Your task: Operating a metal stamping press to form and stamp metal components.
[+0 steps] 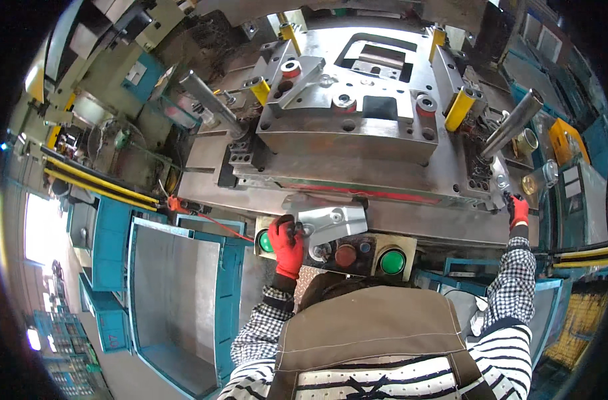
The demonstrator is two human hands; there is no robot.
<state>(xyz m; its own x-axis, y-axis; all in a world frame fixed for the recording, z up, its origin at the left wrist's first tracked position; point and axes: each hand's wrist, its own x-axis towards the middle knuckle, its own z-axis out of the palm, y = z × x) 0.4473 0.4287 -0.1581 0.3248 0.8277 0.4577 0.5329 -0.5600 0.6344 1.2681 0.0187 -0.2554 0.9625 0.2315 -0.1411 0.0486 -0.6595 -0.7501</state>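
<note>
My left hand [287, 248], in a red glove with dark fingertips, grips the left end of a bent sheet-metal part [337, 223]. The part is silvery with a small hole and hangs over the control box [382, 248], in front of the press bed. Out to the right, my right hand [518, 209] wears a similar glove and reaches to the bed's right corner. Its fingers are curled beside a small pale, shiny object [500, 176]; what they hold is too small to make out. The steel die [347, 143] lies ahead, between both hands.
Two steel guide posts [214, 105] [514, 123] rise beside the die, with yellow cylinders [460, 109] near its corners. Green buttons [392, 261] face me. A blue-framed bin [174, 300] stands at left. A clear jar [530, 185] sits by the right post.
</note>
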